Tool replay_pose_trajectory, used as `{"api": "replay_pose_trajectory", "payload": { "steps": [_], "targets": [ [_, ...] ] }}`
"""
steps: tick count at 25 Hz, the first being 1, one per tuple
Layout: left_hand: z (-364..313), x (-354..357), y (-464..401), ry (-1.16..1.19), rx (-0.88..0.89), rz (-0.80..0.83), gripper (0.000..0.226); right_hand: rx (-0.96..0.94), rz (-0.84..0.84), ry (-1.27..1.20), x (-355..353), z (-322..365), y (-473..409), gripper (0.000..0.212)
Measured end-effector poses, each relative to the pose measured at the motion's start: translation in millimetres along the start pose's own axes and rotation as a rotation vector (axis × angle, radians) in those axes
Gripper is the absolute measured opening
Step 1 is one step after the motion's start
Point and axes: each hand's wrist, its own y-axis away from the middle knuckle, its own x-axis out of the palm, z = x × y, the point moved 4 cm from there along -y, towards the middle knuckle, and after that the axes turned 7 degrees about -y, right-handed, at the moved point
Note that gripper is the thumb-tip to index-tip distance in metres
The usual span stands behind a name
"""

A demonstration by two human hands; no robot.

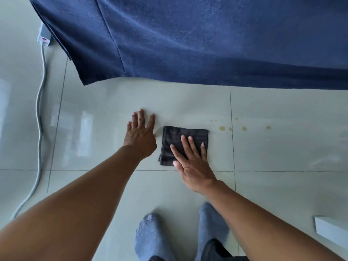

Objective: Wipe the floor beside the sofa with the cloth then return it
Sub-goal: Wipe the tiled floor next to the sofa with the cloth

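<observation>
A dark folded cloth [178, 137] lies flat on the pale tiled floor [282, 147], just in front of the blue sofa cover [188, 44]. My right hand [190, 162] presses flat on the cloth's lower right part, fingers spread. Resting flat on the bare tile just left of the cloth is my left hand [140, 132], fingers apart and holding nothing. Several small yellowish spots [222, 128] mark the floor just right of the cloth.
A grey cable [40, 129] runs down the left side from a white power strip [44, 39] by the sofa's corner. A white object's edge [329, 230] shows at the lower right. My feet in grey-blue socks [150, 238] stand below the cloth.
</observation>
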Motion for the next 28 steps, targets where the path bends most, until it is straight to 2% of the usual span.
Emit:
{"api": "replay_pose_trajectory", "payload": {
  "steps": [3,6,9,12,15,19,22,25,28],
  "targets": [
    [-6,9,-6,0.051,-0.003,0.055,0.076,-0.029,-0.017,0.043,-20,-13,-30,0.055],
    [-2,10,-7,0.032,0.004,0.079,0.075,0.058,-0.057,0.017,-58,-21,-95,0.055],
    [-3,7,-7,0.038,0.005,0.104,0.074,0.113,-0.025,0.027,-84,-18,-140,0.056],
    [-3,4,-7,0.024,0.006,0.125,0.074,0.101,-0.075,0.011,-77,-19,-130,0.056],
    [-7,4,-7,0.000,-0.003,0.129,0.075,0.037,-0.165,-0.020,-42,-16,-64,0.056],
    [-8,7,-6,0.004,0.007,0.068,0.073,-0.046,-0.044,0.012,-4,-25,-1,0.057],
    [-8,9,-5,0.010,-0.003,0.067,0.072,-0.041,-0.076,0.035,-33,-41,-48,0.057],
    [-8,10,-6,0.027,-0.002,0.060,0.072,0.086,-0.098,0.023,-82,-56,-114,0.057],
    [-9,8,-5,0.031,-0.012,0.070,0.072,0.131,-0.115,0.022,-90,-53,-127,0.057]
  ]
}}
